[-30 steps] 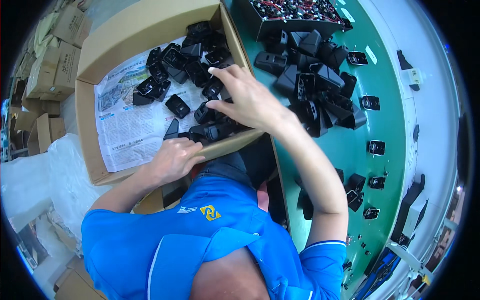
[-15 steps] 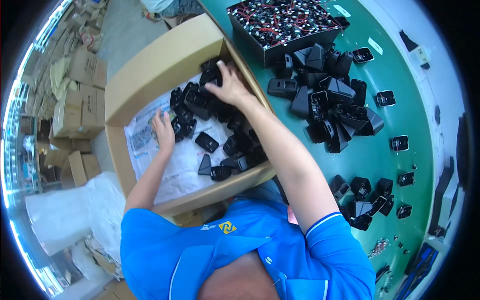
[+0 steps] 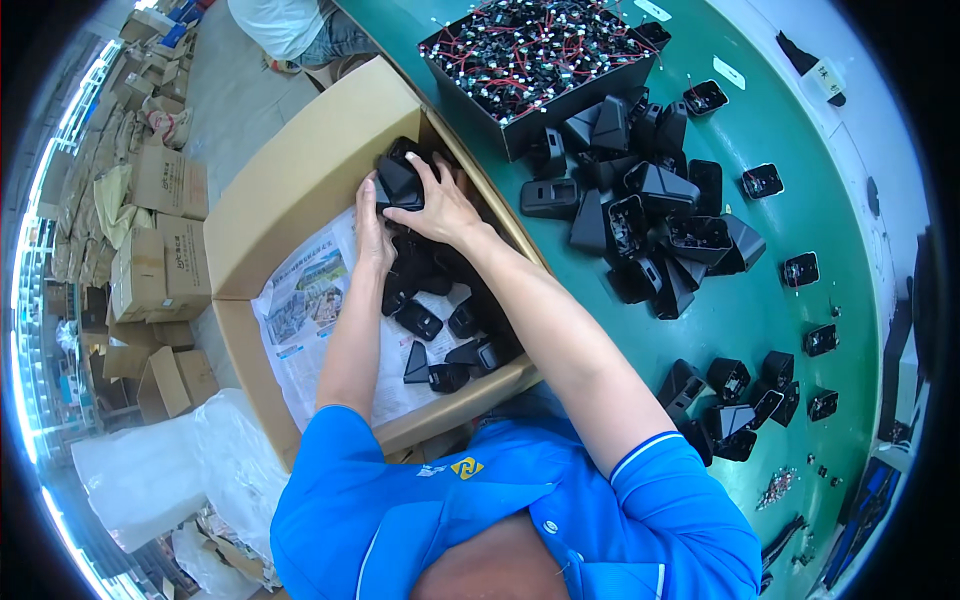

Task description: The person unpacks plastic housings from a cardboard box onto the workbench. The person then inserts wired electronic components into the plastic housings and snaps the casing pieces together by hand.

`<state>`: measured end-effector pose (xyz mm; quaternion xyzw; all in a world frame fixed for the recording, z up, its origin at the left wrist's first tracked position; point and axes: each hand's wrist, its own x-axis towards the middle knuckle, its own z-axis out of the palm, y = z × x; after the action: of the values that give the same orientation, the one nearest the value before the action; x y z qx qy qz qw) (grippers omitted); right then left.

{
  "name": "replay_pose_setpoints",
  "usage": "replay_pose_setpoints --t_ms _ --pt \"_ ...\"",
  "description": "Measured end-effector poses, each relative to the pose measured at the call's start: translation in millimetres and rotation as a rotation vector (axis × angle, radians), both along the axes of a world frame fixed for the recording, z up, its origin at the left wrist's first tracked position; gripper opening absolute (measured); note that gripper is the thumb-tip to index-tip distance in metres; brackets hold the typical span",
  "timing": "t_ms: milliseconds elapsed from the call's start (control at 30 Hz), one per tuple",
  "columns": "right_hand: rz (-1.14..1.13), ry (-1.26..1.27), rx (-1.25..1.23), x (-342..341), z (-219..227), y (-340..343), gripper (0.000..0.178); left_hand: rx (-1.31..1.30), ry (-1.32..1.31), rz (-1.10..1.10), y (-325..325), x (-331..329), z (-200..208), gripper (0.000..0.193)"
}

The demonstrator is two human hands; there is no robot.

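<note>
Inside a cardboard box (image 3: 320, 140), my left hand (image 3: 373, 232) and my right hand (image 3: 445, 207) hold several black plastic housings (image 3: 400, 178) between them at the far end. My left palm presses their left side with its fingers pointing away from me. The thumb and fingers of my right hand curve over them from the right. More black housings (image 3: 418, 320) lie loosely in the box, nearer me and under my right forearm, which hides some. Printed newspaper (image 3: 310, 295) lines the box bottom.
On the green table (image 3: 640, 345) to the right lie a large heap of black housings (image 3: 665, 190), a smaller heap (image 3: 735, 385) and a row of single open housings (image 3: 800, 270). A black bin (image 3: 510, 125) brims with wired parts. White plastic wrap (image 3: 150, 465) lies left; a person (image 3: 290, 30) is beyond.
My left hand has moved right and away from me, off the newspaper and onto the housings. Housings once spread around the middle now sit bunched between both hands. The whole view has shifted slightly.
</note>
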<state>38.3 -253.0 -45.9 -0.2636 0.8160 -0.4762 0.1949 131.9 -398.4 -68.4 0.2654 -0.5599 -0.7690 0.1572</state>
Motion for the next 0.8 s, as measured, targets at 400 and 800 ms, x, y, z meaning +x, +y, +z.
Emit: replay_pose_setpoints --t_ms 400,800 --pt "0.164 0.273 0.061 -1 -8 6 0.089 0.359 0.057 -0.191 17 -8 11 0.068" --pt "0.176 0.410 -0.363 28 81 41 0.075 0.249 0.325 -0.214 54 29 101 0.067"
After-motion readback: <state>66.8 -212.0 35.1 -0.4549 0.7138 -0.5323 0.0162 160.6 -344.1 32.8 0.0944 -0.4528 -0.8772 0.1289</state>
